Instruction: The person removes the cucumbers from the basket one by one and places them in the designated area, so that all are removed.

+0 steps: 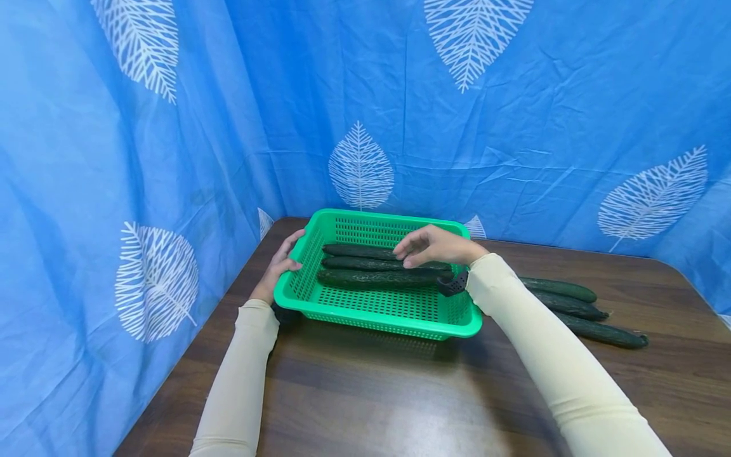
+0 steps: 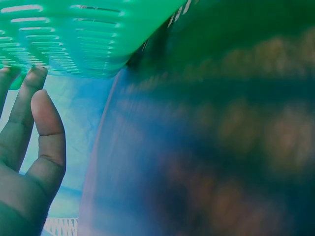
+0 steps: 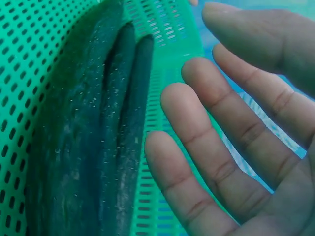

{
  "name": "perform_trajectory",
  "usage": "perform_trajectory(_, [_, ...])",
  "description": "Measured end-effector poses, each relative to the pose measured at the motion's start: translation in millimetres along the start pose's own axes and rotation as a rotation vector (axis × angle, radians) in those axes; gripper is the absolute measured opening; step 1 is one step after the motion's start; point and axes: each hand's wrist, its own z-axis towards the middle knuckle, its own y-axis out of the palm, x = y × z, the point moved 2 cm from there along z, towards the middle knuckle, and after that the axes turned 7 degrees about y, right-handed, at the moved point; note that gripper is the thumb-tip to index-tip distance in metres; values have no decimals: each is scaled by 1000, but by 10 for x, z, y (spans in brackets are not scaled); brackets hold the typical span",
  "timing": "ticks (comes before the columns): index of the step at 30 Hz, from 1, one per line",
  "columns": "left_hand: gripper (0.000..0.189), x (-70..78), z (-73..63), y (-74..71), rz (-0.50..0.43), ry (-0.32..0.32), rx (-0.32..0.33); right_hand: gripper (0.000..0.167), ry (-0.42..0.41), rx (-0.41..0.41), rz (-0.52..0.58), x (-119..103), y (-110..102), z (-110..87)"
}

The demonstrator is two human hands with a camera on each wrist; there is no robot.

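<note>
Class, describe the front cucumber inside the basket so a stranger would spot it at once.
Start at the brown table, then find the green basket. Inside, three cucumbers lie side by side. The front cucumber is the one nearest the head camera, looking thickest, with both others behind it.

Creased blue cloth [image 1: 531, 133] — printed with large white leaf shapes [image 1: 361, 166] — hangs behind a brown wood-grained table [image 1: 679, 381] and along its left side. The table's far right corner is rounded; a pale sheen of light [image 1: 414, 422] lies nearer the front.
</note>
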Motion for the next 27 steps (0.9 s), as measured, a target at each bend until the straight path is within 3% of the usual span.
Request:
perform_trajectory(14, [86, -16, 6, -22, 24, 33, 2, 39, 94, -24, -125, 45, 91, 286])
perform_trajectory(27, [87, 3, -7, -18, -5, -13, -7, 40, 229, -24, -278, 65, 210, 423])
